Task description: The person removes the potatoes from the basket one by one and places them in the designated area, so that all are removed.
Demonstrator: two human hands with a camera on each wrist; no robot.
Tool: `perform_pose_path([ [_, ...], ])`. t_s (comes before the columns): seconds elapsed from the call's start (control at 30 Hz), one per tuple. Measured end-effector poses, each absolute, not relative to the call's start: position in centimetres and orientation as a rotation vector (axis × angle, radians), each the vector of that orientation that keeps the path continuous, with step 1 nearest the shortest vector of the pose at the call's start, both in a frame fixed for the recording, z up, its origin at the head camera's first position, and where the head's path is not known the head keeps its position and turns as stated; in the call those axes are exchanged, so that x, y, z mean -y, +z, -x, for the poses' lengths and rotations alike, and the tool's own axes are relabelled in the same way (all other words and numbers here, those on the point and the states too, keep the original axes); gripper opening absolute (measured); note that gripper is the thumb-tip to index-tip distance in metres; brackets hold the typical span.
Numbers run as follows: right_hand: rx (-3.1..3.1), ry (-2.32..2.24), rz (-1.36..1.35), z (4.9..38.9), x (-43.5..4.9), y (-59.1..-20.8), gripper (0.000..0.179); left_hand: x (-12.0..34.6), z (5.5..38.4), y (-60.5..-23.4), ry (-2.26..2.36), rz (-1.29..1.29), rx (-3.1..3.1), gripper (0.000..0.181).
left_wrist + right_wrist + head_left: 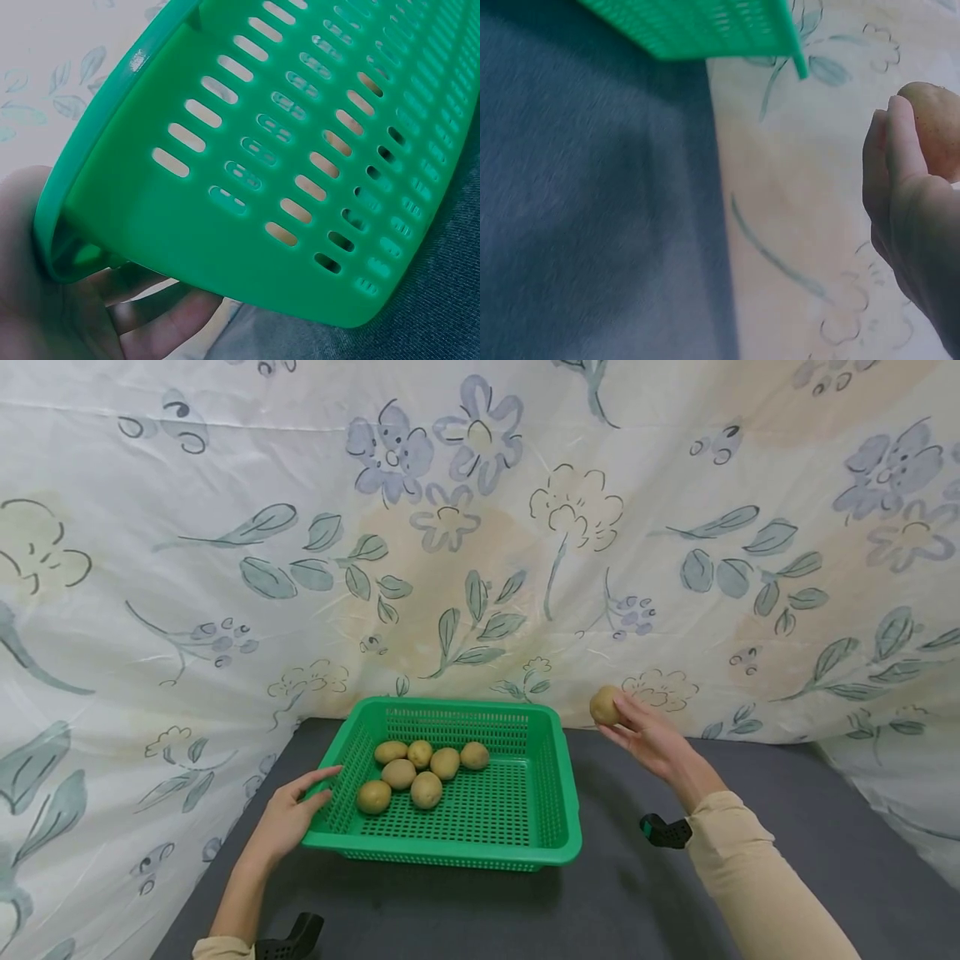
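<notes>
A green plastic basket (555,793) with slotted walls stands on the dark table, several potatoes (399,774) lying loose in its left and middle part. At the basket's left side, my left hand (288,814) grips the rim; in the left wrist view its fingers (176,319) curl beneath the rim on the outside. My right hand (652,743) is raised to the right of the basket, holding a single potato (604,705) between thumb and fingers. The right wrist view shows that potato (934,127) partly hidden behind the fingers.
A floral cloth (480,568) hangs behind the table (465,914) and down both sides. Black wrist devices (667,832) sit at both wrists. The basket's far rim stands close to the cloth.
</notes>
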State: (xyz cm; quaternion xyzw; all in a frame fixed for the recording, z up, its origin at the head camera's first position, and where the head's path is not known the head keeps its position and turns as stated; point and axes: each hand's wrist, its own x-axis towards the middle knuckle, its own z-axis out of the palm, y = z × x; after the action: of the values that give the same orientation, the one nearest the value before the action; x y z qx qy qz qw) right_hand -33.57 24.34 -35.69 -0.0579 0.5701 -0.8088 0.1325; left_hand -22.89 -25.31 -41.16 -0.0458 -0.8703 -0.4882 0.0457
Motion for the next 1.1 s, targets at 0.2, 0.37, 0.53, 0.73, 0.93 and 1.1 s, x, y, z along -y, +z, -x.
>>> perform_pose_path([
  [0.2, -1.737, -2.289, 0.152, 33.6, -26.1, -37.6, 0.045, 25.3, 22.8, -41.2, -1.487, 0.139, 2.659, 0.041],
  [0.37, -1.765, -2.192, 0.059, 33.3, -27.5, -39.2, 0.027, 25.2, 22.7, -41.3, -1.479, 0.138, 2.652, 0.041],
  [0.53, -1.82, -2.105, 0.01, 33.4, -28.4, -40.8, 0.032, 25.2, 22.7, -41.4, -1.476, 0.134, 2.651, 0.041],
  [0.73, -1.879, -2.023, -0.033, 33.2, -27.8, -42.1, 0.046, 25.2, 22.6, -41.5, -1.492, 0.13, 2.654, 0.042],
  [0.93, -1.984, -1.905, 0.036, 33.2, -27.2, -43.3, 0.071, 25.2, 22.5, -41.6, -1.481, 0.127, 2.652, 0.041],
  [1.1, -2.074, -1.823, 0.052, 33.4, -26.6, -44.0, 0.078, 25.1, 22.6, -41.4, -1.474, 0.136, 2.648, 0.041],
])
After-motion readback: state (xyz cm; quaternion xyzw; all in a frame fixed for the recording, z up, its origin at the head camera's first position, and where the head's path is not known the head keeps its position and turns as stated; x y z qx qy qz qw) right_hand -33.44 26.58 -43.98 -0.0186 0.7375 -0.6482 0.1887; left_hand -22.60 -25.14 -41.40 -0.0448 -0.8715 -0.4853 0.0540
